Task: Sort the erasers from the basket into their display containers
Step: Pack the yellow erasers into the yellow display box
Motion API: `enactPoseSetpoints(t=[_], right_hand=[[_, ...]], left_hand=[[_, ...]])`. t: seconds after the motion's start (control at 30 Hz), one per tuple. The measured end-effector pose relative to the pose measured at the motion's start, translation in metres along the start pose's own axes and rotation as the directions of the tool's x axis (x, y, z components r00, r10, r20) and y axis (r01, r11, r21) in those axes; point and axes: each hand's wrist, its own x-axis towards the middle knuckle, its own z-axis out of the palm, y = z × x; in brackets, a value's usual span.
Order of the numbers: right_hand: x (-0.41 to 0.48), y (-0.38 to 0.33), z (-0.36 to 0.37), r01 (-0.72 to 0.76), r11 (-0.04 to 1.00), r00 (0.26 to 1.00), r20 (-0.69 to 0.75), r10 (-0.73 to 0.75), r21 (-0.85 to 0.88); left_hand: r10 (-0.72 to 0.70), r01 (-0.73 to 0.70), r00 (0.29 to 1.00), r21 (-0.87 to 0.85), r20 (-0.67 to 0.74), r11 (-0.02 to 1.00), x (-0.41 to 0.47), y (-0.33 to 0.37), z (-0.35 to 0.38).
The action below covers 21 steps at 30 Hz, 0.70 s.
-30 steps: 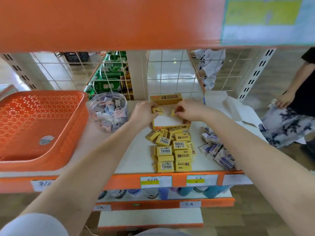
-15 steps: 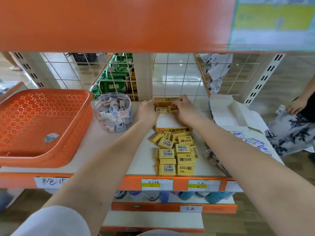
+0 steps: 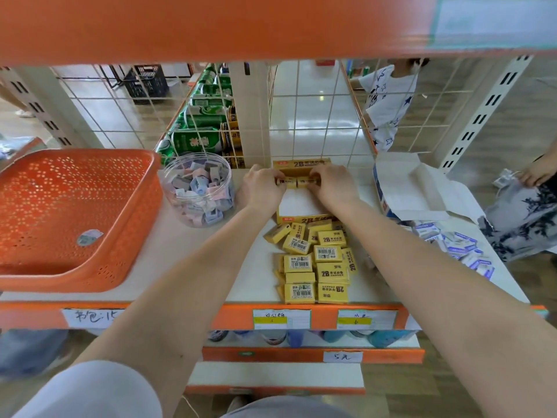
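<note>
Shop shelf (image 3: 187, 254): white top, orange edge, wire grid (image 3: 316, 116) behind, tiled floor beyond.
Left grip (image 3: 262, 188), right grip (image 3: 331, 185): each pinched onto held erasers (image 3: 297, 182), side by side at far end of yellow display box (image 3: 301, 219).
Loose yellow erasers (image 3: 313, 260) heaped nearer than grips.
Clear jar (image 3: 197, 188), pastel erasers inside, left of left grip.
Orange basket (image 3: 75, 279) further left.
Opened white box (image 3: 416, 188) right of right grip.

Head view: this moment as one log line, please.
left hand: grips left eraser | right hand: grips right eraser | where: yellow box, back

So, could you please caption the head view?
Left hand and right hand hold yellow erasers inside the display box.
</note>
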Motion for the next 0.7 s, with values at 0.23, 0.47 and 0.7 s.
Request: enactPoseSetpoints(t=[0.23, 0.47, 0.7], right_hand=[[-0.002, 0.0, 0.004, 0.024, 1.0, 0.999, -0.024, -0.024, -0.013], [-0.002, 0.0, 0.005, -0.03, 1.0, 0.998, -0.048, 0.03, 0.0], [-0.004, -0.003, 0.003, -0.019, 1.0, 1.0, -0.01, 0.019, -0.017]], left_hand=[[-0.176, 0.17, 0.984, -0.136, -0.031, 0.976, 0.001, 0.006, 0.003], [-0.192, 0.188, 0.981, -0.104, -0.031, 0.977, -0.003, 0.01, -0.001], [-0.099, 0.106, 0.991, -0.079, 0.086, 0.991, -0.007, 0.008, -0.011]])
